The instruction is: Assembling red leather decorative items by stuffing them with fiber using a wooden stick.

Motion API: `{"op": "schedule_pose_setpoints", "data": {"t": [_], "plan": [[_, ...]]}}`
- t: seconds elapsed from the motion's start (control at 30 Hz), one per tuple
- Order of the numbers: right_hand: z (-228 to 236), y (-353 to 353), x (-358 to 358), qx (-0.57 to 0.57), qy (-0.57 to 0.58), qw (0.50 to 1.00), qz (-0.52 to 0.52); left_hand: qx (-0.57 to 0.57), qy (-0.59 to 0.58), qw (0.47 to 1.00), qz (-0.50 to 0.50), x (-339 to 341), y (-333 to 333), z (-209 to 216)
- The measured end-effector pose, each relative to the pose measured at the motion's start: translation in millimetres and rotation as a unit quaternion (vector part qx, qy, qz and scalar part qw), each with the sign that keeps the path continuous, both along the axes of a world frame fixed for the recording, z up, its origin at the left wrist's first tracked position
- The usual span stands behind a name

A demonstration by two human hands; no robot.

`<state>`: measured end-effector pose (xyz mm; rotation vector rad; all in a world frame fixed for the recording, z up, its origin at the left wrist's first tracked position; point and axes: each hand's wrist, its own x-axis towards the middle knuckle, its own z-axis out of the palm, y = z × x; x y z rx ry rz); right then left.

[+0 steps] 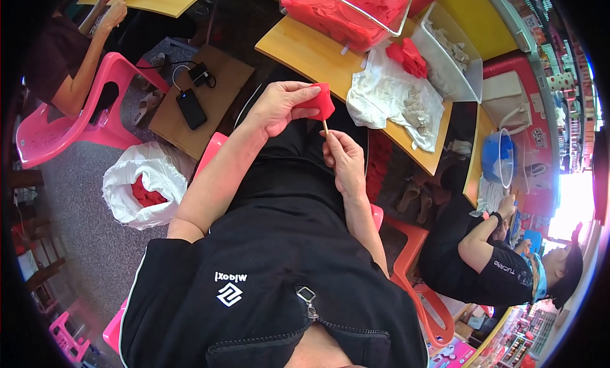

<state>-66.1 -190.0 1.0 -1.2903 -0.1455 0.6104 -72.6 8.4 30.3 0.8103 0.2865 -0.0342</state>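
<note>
Over my lap, my left hand [279,107] pinches a small red cloth piece [325,101] between thumb and fingers. Just below it, my right hand [347,161] is closed on a thin wooden stick [325,124]. The stick's upper end meets the lower edge of the red cloth; whether it goes inside, I cannot tell. Both hands are close together, the left one higher. On the table ahead lies a crumpled white cloth [375,95] with a red cloth bundle [408,58] on it.
A clear bin [399,31] of red cloth pieces and a white bin [467,79] stand on the wooden table [298,53]. At left are a white sack [121,193] with red pieces and cardboard [219,69] bearing a black phone [190,109]. Co-workers sit at far left and right.
</note>
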Motion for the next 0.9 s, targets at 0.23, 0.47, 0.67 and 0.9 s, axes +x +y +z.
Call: {"op": "schedule_pose_setpoints", "data": {"t": [0.23,0.47,0.67,0.9], "plan": [[6,0,-2,0.034,0.037,0.997,-0.057,-0.045,-0.013,0.999,0.022,1,-6,-8],[10,3,-1,-0.041,-0.022,0.998,-0.036,-0.041,-0.002,0.999,-0.026,-2,-1,-2],[3,4,-4,-0.033,-0.026,0.996,-0.073,-0.144,-0.009,0.99,0.01,1,-13,-4],[3,1,-3,-0.007,-0.03,0.998,-0.058,-0.136,-0.021,0.99,0.019,-1,-13,5]]}}
